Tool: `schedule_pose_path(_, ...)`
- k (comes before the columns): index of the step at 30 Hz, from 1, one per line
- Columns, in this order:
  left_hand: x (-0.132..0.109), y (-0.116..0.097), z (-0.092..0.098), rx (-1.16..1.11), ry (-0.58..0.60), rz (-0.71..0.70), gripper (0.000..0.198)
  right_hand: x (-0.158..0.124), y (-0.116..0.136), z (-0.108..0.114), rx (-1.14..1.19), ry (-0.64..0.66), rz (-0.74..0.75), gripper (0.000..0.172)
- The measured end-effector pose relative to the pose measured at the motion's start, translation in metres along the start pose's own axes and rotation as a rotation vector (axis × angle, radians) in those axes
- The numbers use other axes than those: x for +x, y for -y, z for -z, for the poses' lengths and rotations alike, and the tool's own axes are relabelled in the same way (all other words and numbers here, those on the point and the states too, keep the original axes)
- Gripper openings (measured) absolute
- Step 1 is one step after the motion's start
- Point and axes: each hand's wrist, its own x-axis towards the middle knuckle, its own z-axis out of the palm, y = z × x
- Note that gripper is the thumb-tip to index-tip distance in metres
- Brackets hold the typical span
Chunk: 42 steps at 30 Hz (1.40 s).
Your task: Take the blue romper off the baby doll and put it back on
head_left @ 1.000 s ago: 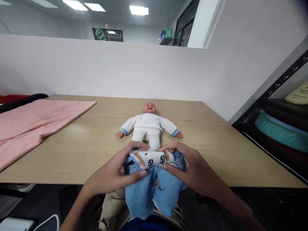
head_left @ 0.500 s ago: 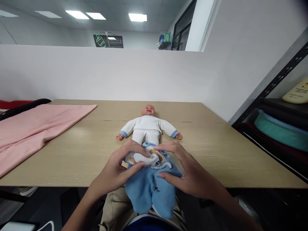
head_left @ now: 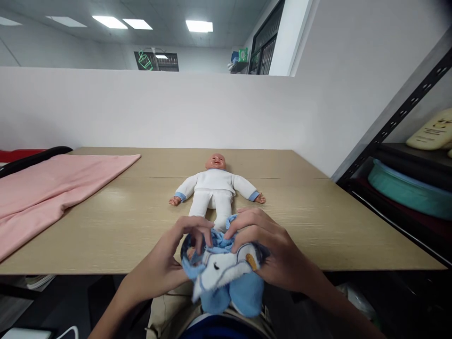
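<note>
A pair of small blue fleece pants (head_left: 246, 293) with a white animal patch hangs over the front edge of the table, above my lap. My left hand (head_left: 168, 256) grips the waistband at its left side, with the fingers curled inside the opening. On the other side, my right hand (head_left: 273, 249) pinches the waistband and the cloth near the patch. The waist opening is gathered and faces up. Just beyond it a baby doll (head_left: 215, 181) lies on its back in a white top with blue cuffs and white bottoms, its feet towards me.
The wooden table (head_left: 310, 226) meets a white partition wall (head_left: 176, 108). A pink cloth (head_left: 52, 188) lies at the left beside a black-rimmed red object (head_left: 24, 154). On the right, a black shelf rack holds a teal basin (head_left: 406, 188) and a cream bottle (head_left: 431, 132).
My hands have gathered the pants' waist and pulled it open, moving fingers inside. The patch has folded down towards me, and the legs are bunched shorter. The doll has not moved.
</note>
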Motion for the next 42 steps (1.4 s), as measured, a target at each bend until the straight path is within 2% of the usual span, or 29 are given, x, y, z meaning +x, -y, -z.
schedule_pose_path(3,-0.002,-0.002,0.006,0.076,0.152,0.123,0.015,-0.002,-0.006,0.0,0.06,0.053,0.014,0.034)
schedule_pose_path(6,0.0,-0.006,0.013,0.159,0.258,0.106,0.018,-0.001,-0.015,0.003,-0.047,0.085,0.08,0.025)
schedule_pose_path(8,0.0,-0.005,0.015,0.142,0.268,0.11,0.021,0.002,-0.02,0.006,-0.107,0.159,0.036,0.02)
schedule_pose_path(11,-0.002,0.0,0.016,0.133,0.234,0.138,0.024,0.008,-0.025,0.007,-0.121,0.385,-0.082,0.017)
schedule_pose_path(13,-0.001,0.003,0.016,0.152,0.187,0.143,0.022,0.01,-0.027,0.006,-0.105,0.464,-0.027,0.018)
schedule_pose_path(14,0.0,0.003,0.017,0.156,0.167,0.147,0.022,0.01,-0.028,0.007,-0.102,0.448,0.012,0.018)
schedule_pose_path(16,0.004,0.004,0.019,0.168,0.165,0.177,0.02,0.012,-0.027,0.01,-0.068,0.331,0.045,0.014)
schedule_pose_path(19,0.01,0.006,0.022,0.198,0.277,0.219,0.025,0.015,-0.024,0.017,0.096,0.185,-0.077,0.009)
schedule_pose_path(21,0.012,0.009,0.022,0.176,0.333,0.17,0.029,0.016,-0.022,0.016,0.272,0.216,-0.208,0.019)
schedule_pose_path(23,0.012,0.014,0.019,0.098,0.297,0.11,0.033,0.013,-0.023,0.006,0.432,0.327,-0.338,0.038)
schedule_pose_path(25,0.01,0.017,0.015,0.011,0.186,0.128,0.03,0.007,-0.025,-0.011,0.539,0.421,-0.425,0.059)
schedule_pose_path(27,0.009,0.017,0.011,-0.06,0.092,0.208,0.024,0.001,-0.029,-0.027,0.561,0.444,-0.493,0.059)
schedule_pose_path(29,0.008,0.015,0.009,-0.122,0.079,0.294,0.021,-0.003,-0.032,-0.036,0.548,0.481,-0.546,0.048)
schedule_pose_path(30,0.008,0.014,0.009,-0.158,0.105,0.332,0.024,-0.003,-0.033,-0.038,0.545,0.508,-0.546,0.043)
schedule_pose_path(32,0.007,0.011,0.011,-0.207,0.195,0.388,0.027,-0.001,-0.035,-0.038,0.549,0.523,-0.477,0.046)
schedule_pose_path(34,0.003,0.01,0.014,-0.208,0.29,0.382,0.031,0.003,-0.035,-0.034,0.552,0.468,-0.399,0.052)
schedule_pose_path(36,0.0,0.013,0.015,-0.195,0.38,0.34,0.036,0.005,-0.035,-0.032,0.541,0.458,-0.383,0.048)
schedule_pose_path(39,-0.003,0.018,0.014,-0.27,0.494,0.267,0.044,0.003,-0.034,-0.032,0.563,0.638,-0.416,0.025)
schedule_pose_path(40,-0.003,0.02,0.013,-0.301,0.515,0.239,0.046,0.001,-0.033,-0.033,0.59,0.731,-0.401,0.026)
schedule_pose_path(42,-0.004,0.02,0.012,-0.332,0.523,0.188,0.047,-0.003,-0.031,-0.036,0.624,0.856,-0.363,0.037)
